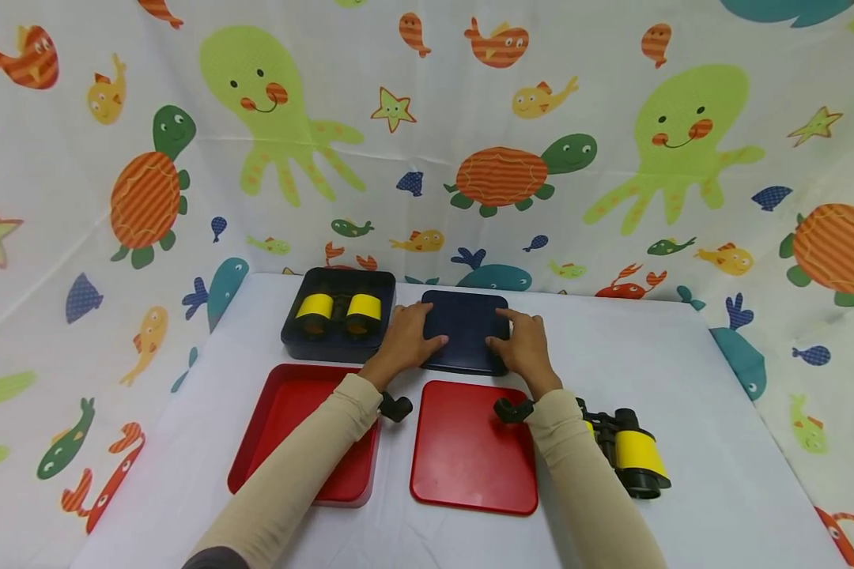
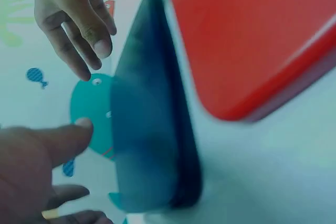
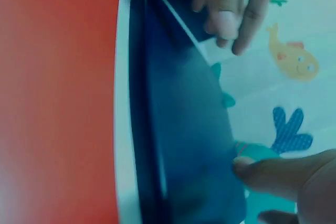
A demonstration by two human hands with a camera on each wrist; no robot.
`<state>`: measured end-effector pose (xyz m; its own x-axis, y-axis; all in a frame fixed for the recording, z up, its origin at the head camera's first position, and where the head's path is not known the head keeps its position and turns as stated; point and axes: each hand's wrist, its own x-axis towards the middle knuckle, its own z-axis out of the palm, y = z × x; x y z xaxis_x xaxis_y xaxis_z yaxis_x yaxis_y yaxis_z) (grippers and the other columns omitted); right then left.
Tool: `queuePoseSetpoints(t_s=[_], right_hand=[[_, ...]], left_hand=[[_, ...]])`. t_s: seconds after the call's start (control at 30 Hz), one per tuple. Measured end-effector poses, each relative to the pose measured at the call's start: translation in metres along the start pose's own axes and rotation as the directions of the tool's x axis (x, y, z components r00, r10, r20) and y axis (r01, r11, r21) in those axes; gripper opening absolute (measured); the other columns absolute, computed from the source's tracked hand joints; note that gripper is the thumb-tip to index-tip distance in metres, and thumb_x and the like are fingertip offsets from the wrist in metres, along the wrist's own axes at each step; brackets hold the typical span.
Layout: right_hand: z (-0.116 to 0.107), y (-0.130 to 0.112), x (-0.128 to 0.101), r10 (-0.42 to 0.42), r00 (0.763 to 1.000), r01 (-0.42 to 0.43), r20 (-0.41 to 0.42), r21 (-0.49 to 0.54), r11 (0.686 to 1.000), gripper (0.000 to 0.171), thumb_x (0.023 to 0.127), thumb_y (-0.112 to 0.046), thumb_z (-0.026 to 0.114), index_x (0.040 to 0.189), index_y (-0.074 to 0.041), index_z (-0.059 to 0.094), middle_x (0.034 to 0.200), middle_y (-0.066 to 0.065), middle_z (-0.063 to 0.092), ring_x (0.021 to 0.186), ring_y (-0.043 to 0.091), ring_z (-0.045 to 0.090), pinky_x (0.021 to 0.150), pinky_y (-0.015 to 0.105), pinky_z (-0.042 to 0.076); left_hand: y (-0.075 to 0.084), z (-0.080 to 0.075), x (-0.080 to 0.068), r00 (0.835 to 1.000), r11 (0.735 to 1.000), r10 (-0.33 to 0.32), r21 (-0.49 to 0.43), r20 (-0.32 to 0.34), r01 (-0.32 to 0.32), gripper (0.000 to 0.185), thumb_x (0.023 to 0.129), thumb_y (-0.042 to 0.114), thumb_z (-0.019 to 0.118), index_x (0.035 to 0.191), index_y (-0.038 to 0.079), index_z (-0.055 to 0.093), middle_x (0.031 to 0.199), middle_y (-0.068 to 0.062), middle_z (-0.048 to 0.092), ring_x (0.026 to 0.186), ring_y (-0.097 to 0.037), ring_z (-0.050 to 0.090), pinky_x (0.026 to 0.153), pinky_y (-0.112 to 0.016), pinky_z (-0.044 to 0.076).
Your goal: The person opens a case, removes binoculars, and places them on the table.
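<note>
While the red lid [image 1: 462, 462] lies near the front, with the red tray [image 1: 299, 395] to its left and a pair of yellow-and-black binoculars [image 1: 639, 450] partly hidden by the right sleeve [image 1: 587, 482], the dark blue lid [image 1: 466, 328] sits just beyond it on the white tabletop [image 1: 690, 356]. The left hand [image 1: 406, 340] and right hand [image 1: 527, 348] flank its two sides, thumb and fingers spread apart in each, clamped on nothing; whether either touches its edge I cannot tell. It looks like thin moulded plastic or coated tin, so it should be light, stiff and hardly fragile, though its smooth face would likely be slippery; the side rims, gripped opposite each other, seem a better hold than the flat top. To its left stands a dark box [image 1: 327, 350] holding a second pair of binoculars [image 1: 364, 307], and a cloth of sea animals [image 1: 501, 175] hangs behind.
</note>
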<state>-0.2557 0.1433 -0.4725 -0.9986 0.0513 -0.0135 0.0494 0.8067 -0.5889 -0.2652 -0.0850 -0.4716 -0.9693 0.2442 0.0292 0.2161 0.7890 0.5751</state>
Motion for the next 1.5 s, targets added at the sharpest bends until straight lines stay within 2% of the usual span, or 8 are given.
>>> queuePoseSetpoints(t_s=[0.2,0.43,0.6,0.83,1.0,1.13,1.27,1.5], right_hand=[[-0.001,-0.026,0.003,-0.112,0.992,0.115,-0.059,0.05,0.992,0.061,0.094,-0.023,0.082,0.15,-0.015,0.062,0.15,0.017,0.063,0.127,0.037,0.051,0.112,0.054,0.049],[0.002,-0.066,0.008,-0.266,0.963,0.269,-0.048,0.088,0.959,0.063,0.094,-0.028,0.082,0.152,-0.016,0.06,0.151,0.013,0.064,0.135,0.039,0.053,0.115,0.059,0.047],[0.014,-0.092,0.013,-0.312,0.95,0.31,0.011,0.076,0.948,0.065,0.094,-0.033,0.083,0.153,-0.022,0.059,0.151,0.009,0.063,0.129,0.031,0.053,0.111,0.054,0.053],[0.033,-0.115,0.021,-0.365,0.928,0.358,0.073,0.094,0.929,0.068,0.094,-0.037,0.083,0.155,-0.024,0.056,0.152,0.005,0.062,0.133,0.028,0.051,0.114,0.053,0.052],[0.044,-0.123,0.027,-0.397,0.908,0.378,0.131,0.15,0.914,0.07,0.095,-0.039,0.082,0.157,-0.026,0.053,0.153,0.005,0.061,0.133,0.029,0.052,0.11,0.051,0.053],[0.053,-0.128,0.034,-0.414,0.891,0.382,0.187,0.185,0.906,0.071,0.096,-0.04,0.08,0.159,-0.026,0.05,0.155,0.009,0.057,0.135,0.034,0.055,0.107,0.052,0.056],[0.061,-0.133,0.041,-0.412,0.879,0.373,0.241,0.19,0.908,0.073,0.097,-0.041,0.079,0.161,-0.026,0.048,0.157,0.011,0.055,0.134,0.033,0.057,0.105,0.049,0.057],[0.074,-0.139,0.052,-0.425,0.854,0.389,0.3,0.173,0.905,0.074,0.096,-0.038,0.081,0.161,-0.022,0.049,0.153,0.012,0.058,0.122,0.031,0.061,0.101,0.046,0.057]], left_hand=[[-0.006,-0.028,0.0,0.995,0.994,0.098,-0.037,-0.025,-0.099,0.069,0.099,0.033,0.077,0.157,0.005,0.05,0.161,-0.018,0.052,0.144,-0.039,0.046,0.124,-0.053,0.042],[-0.026,-0.059,-0.001,0.991,0.99,0.127,-0.056,-0.039,-0.129,0.065,0.099,0.033,0.076,0.156,0.011,0.052,0.161,-0.016,0.052,0.137,-0.036,0.046,0.118,-0.056,0.047],[-0.05,-0.082,-0.003,0.995,0.995,0.095,-0.032,-0.043,-0.096,0.066,0.098,0.034,0.077,0.156,0.014,0.053,0.162,-0.016,0.05,0.141,-0.038,0.042,0.12,-0.061,0.043],[-0.079,-0.107,-0.008,0.998,0.999,0.045,0.013,-0.039,-0.044,0.066,0.096,0.033,0.079,0.155,0.015,0.054,0.162,-0.018,0.05,0.149,-0.043,0.036,0.122,-0.069,0.036],[-0.096,-0.118,-0.01,0.999,0.998,0.04,0.045,-0.018,-0.039,0.068,0.096,0.031,0.079,0.156,0.012,0.052,0.163,-0.021,0.047,0.15,-0.046,0.033,0.124,-0.071,0.03],[-0.109,-0.126,-0.01,1.0,0.997,-0.018,0.075,0.024,0.016,0.068,0.097,0.03,0.079,0.157,0.014,0.05,0.166,-0.021,0.042,0.152,-0.048,0.03,0.127,-0.072,0.021],[-0.12,-0.134,-0.012,0.995,0.994,-0.082,0.073,0.056,0.078,0.068,0.098,0.029,0.078,0.158,0.016,0.048,0.168,-0.022,0.038,0.151,-0.05,0.029,0.125,-0.075,0.022],[-0.139,-0.141,-0.013,0.992,0.993,-0.1,0.067,0.075,0.095,0.068,0.099,0.026,0.076,0.159,0.015,0.047,0.166,-0.026,0.039,0.15,-0.053,0.031,0.124,-0.078,0.021]])
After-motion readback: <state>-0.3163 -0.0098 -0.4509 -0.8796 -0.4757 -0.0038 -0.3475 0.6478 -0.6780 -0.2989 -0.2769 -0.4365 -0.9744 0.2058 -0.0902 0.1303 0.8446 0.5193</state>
